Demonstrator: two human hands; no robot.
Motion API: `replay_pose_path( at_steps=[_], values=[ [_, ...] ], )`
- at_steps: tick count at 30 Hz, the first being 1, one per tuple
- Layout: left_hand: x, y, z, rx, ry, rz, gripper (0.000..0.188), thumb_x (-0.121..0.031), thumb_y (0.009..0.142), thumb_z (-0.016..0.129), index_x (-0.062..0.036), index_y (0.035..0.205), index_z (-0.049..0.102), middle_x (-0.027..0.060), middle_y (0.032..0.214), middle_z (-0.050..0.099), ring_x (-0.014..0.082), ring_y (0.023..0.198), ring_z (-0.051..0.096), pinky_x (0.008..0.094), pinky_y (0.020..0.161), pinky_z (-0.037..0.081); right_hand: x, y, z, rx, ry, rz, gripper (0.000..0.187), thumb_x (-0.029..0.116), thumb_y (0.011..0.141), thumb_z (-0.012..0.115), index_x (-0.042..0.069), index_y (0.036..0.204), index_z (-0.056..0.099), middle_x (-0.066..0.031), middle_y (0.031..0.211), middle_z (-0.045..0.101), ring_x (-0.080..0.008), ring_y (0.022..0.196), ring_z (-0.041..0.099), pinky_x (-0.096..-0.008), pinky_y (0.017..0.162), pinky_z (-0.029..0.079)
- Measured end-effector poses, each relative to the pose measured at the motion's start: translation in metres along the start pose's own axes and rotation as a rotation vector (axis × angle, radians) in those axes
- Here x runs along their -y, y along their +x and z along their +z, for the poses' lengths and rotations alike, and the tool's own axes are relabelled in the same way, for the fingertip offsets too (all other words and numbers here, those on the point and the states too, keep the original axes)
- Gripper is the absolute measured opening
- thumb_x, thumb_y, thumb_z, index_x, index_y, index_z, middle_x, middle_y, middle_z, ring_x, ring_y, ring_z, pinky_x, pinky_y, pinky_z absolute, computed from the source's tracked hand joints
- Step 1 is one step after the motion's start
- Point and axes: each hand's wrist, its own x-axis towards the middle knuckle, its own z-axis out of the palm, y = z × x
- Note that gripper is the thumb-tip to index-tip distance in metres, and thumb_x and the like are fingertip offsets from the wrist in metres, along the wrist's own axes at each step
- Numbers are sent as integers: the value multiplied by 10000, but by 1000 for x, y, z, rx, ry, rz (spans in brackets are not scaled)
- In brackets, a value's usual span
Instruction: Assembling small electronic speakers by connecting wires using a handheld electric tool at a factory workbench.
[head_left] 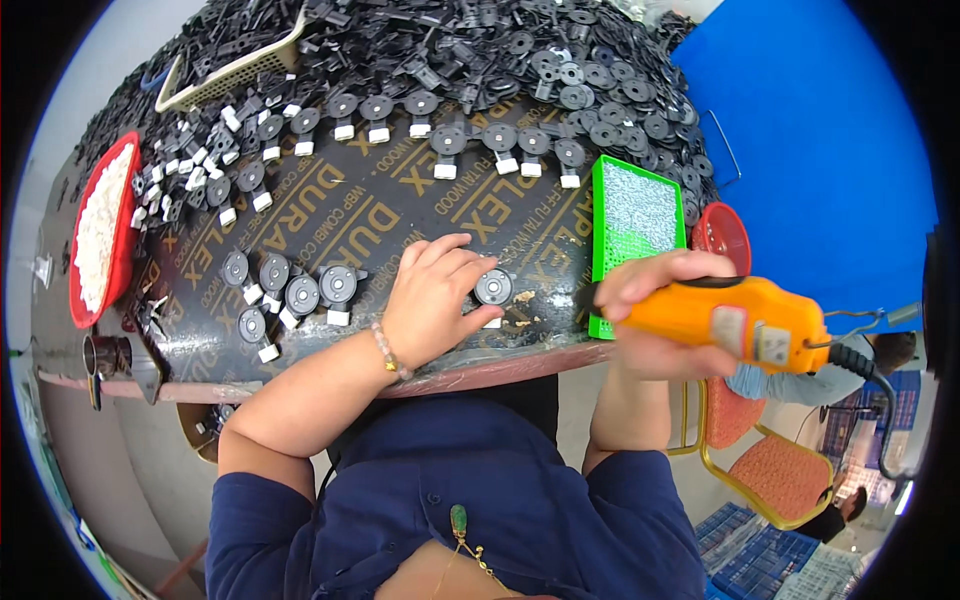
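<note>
My left hand (435, 295) rests on the dark table, its thumb and index finger on either side of a round black plastic part (493, 287) with a white block at its lower edge. In my right hand (655, 352) is an orange electric screwdriver (775, 315), its dark tip end pointing left over the green tray (600, 225) of small silvery pieces. The fingers wrap round the tool's body, raised above the table edge and blurred a little. Several similar assembled parts (302, 294) lie left of my left hand.
A curved row of black parts with white blocks (448, 142) lies before a large heap of black pieces (420, 60). A beige basket (235, 72) sits in the heap. At left stands a red tray (130, 245) of white pieces; at right, a red bowl (722, 238). A cable (888, 400) trails from the screwdriver.
</note>
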Motion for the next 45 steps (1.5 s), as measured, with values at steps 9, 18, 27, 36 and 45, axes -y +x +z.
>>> replay_pose_path(
  at_steps=[9,18,27,36,45],
  values=[
    [2,-2,0,-21,-25,8,492,-293,702,806,-85,1126,671,43,1087,650,255,1209,517,439,996,359,-37,-11,33,67,76,214,873,759,702,633,-6,1099,490,-119,779,626,-161,606,614,-259,567,527],
    [2,-1,-1,-31,-64,0,478,-290,700,805,-79,1110,677,49,1053,650,251,1198,522,407,985,368,-41,-11,34,109,108,188,846,747,695,664,9,1073,492,-134,784,620,-192,617,610,-297,586,523],
    [2,-3,-2,-39,-55,-2,476,-304,708,802,-74,1107,682,47,1046,651,245,1193,525,403,976,372,-44,-13,34,120,130,200,819,720,712,684,5,1062,495,-137,808,629,-201,628,616,-326,625,533],
    [2,0,-1,-39,-31,18,465,-300,691,804,-82,1084,683,49,1034,651,247,1183,530,399,964,375,-41,-13,39,195,-46,308,790,756,719,634,32,995,483,-123,795,600,-190,593,598,-320,592,526],
    [-2,-7,-27,58,164,15,433,-333,661,813,-77,988,692,90,1030,645,300,1284,462,443,1033,342,-38,-7,30,219,294,171,851,758,755,609,4,1126,476,-155,764,631,-224,574,603,-351,518,500]
  ],
)
